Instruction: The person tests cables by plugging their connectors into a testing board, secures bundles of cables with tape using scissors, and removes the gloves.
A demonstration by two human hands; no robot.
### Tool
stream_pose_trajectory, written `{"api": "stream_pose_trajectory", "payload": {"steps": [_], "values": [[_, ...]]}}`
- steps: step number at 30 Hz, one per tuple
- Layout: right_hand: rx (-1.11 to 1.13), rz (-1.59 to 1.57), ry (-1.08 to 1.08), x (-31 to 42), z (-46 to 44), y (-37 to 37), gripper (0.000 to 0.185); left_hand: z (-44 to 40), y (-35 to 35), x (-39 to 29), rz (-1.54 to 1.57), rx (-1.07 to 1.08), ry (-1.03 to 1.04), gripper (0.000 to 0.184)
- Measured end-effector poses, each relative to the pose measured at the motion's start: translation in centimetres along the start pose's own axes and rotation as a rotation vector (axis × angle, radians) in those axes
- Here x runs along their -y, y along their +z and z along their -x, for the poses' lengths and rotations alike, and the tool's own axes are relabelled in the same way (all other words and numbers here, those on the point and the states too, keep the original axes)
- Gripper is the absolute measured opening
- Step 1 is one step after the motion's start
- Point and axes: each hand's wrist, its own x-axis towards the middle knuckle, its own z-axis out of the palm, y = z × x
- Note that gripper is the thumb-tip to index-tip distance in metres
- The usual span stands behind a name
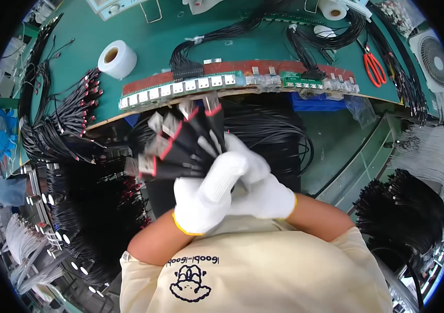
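A bunch of black USB cables (pixel 190 136) fans out to the upper left, their metal plugs edged in red and a little blurred by motion. My left hand (pixel 206 194), in a white glove with a yellow cuff, is closed round the cables just below the plugs. Pressed against it, my right hand (pixel 256 175) in a matching glove also grips the bunch, with its fingertips showing among the cables. Where the hands overlap, part of the grip is hidden. More black cable (pixel 269 130) lies in coils behind the hands, under the bench edge.
Along the green bench's (pixel 154 41) front edge runs a test strip (pixel 180 87) with white sockets. Also there are a tape roll (pixel 117 59), red-handled pliers (pixel 374 68) and a white fan (pixel 434 62). Cable bundles (pixel 97 224) hang at left; others (pixel 404 208) at right.
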Motion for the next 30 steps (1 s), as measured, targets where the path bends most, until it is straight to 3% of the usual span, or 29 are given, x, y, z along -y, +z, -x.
{"api": "stream_pose_trajectory", "payload": {"steps": [1,3,4,5,7,9,11,13,15,16,17,19,20,21,23,25,27,29,30], "values": [[-0.013,-0.418,0.087,-0.1,-0.6,0.9,0.054,-0.5,0.5,-1.7,-0.065,-0.020,-0.056,0.034],[0.225,-0.446,0.419,3.0,-1.0,-1.1,0.037,-1.2,-1.4,-3.4,0.192,-0.038,-0.022,0.039],[0.228,-0.382,0.646,5.6,-1.2,-2.5,0.033,-1.3,-3.2,-4.6,0.316,-0.042,-0.005,0.041],[0.197,-0.224,0.641,7.1,-1.0,-4.4,0.030,-1.3,-5.1,-5.6,0.438,-0.041,0.009,0.044],[0.030,-0.006,0.658,7.6,0.4,-7.8,0.026,-0.5,-9.7,-6.9,0.585,-0.315,0.112,0.049],[-0.080,0.294,0.677,7.5,2.7,-11.5,0.027,1.4,-15.2,-6.6,0.451,-0.653,0.178,0.049],[-0.261,0.630,0.488,5.5,5.8,-15.4,0.025,5.3,-23.0,-5.6,0.436,-0.786,0.133,0.041],[-0.294,0.742,0.492,3.8,9.3,-19.8,0.027,8.5,-26.3,-4.0,-0.043,-1.154,-0.049,0.028],[-0.450,0.724,0.615,2.4,11.2,-20.2,0.028,13.0,-30.7,-0.9,-0.391,-1.161,-0.372,0.025],[-0.417,0.766,0.592,1.1,12.4,-20.9,0.028,14.9,-32.3,0.7,-0.446,-1.139,-0.540,0.025],[-0.383,0.807,0.568,-0.6,13.7,-21.7,0.029,16.4,-33.3,2.1,-0.498,-1.110,-0.706,0.025],[-0.400,0.877,0.567,-4.6,15.0,-22.0,0.030,18.2,-34.3,3.9,-0.819,-0.706,-1.032,0.033],[-0.315,1.130,0.670,-5.6,15.0,-21.6,0.030,15.6,-31.2,3.2,-1.291,-0.563,-1.313,0.040],[-0.222,1.383,0.767,-6.3,14.8,-21.1,0.031,17.8,-32.6,4.5,-1.957,-0.393,-0.784,0.040],[-0.307,1.403,0.659,-7.2,14.2,-20.3,0.029,11.5,-23.4,1.1,-1.638,-0.616,-0.521,0.039],[-0.451,1.451,0.458,-7.1,11.3,-18.0,0.026,7.8,-16.3,-0.1,-0.705,-0.645,-0.663,0.044],[-0.636,0.870,0.420,-4.2,6.3,-13.3,0.022,5.7,-12.2,0.8,-0.047,-0.268,-0.842,0.050],[-0.567,0.367,0.406,-3.2,3.3,-9.6,0.022,3.7,-11.3,5.8,0.442,-0.404,-0.814,0.048],[-0.443,0.417,0.333,-2.6,2.4,-8.3,0.023,2.5,-11.0,6.9,0.423,-0.503,-0.670,0.046]]}}
